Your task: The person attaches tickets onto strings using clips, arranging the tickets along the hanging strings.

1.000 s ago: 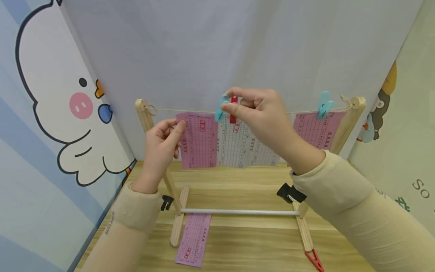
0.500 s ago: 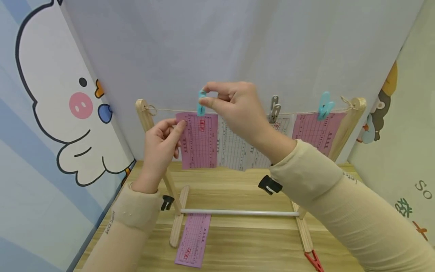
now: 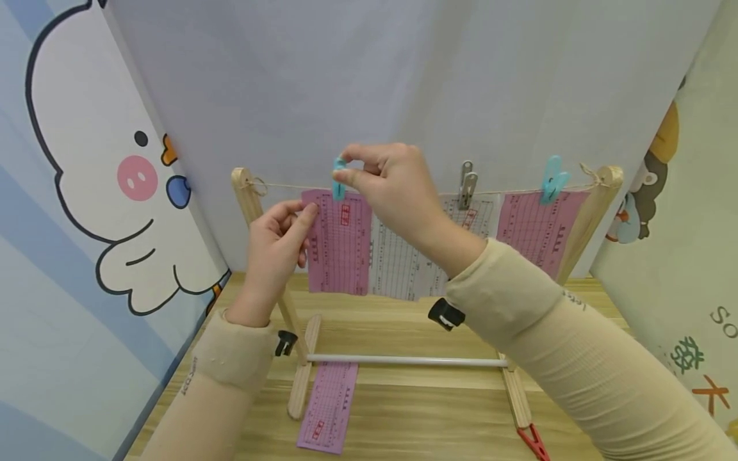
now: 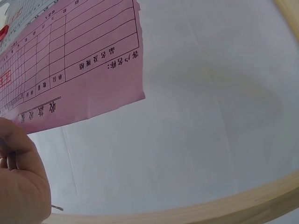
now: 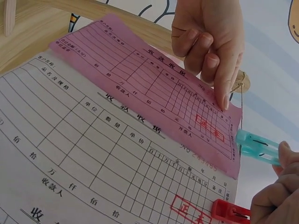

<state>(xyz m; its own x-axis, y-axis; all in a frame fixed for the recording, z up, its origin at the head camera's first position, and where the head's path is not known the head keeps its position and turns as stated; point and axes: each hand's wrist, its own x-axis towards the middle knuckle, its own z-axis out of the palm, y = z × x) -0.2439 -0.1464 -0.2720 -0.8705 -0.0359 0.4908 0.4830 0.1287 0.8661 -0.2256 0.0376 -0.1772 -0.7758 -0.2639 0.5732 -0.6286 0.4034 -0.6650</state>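
My left hand point(image 3: 275, 246) pinches the left edge of a pink receipt slip point(image 3: 337, 256) near its upper corner, between thumb and fingers. This slip hangs upright at the twine line point(image 3: 282, 186). Above it, my right hand point(image 3: 398, 182) pinches a turquoise clothespin point(image 3: 339, 182) by its handles; its tip overlaps the slip's top edge. In the right wrist view the clothespin point(image 5: 257, 147) meets the pink slip's edge, close to the left index finger. Beside the pink slip hangs a white receipt slip point(image 3: 394, 262), held by a red clothespin point(image 5: 229, 212) that the right hand hides in the head view.
Further right, a metal clip point(image 3: 467, 186) holds another white slip, and a second turquoise clothespin point(image 3: 553, 179) holds a pink slip point(image 3: 536, 224). A wooden post point(image 3: 246, 195) carries the twine's left end. On the table lie a pink slip point(image 3: 327, 410) and a red clothespin point(image 3: 533, 442).
My right hand has carried the turquoise clothespin leftward from beside the red clothespin to the pink slip's top edge, then slightly lower. The left hand has stayed nearly still on the slip.
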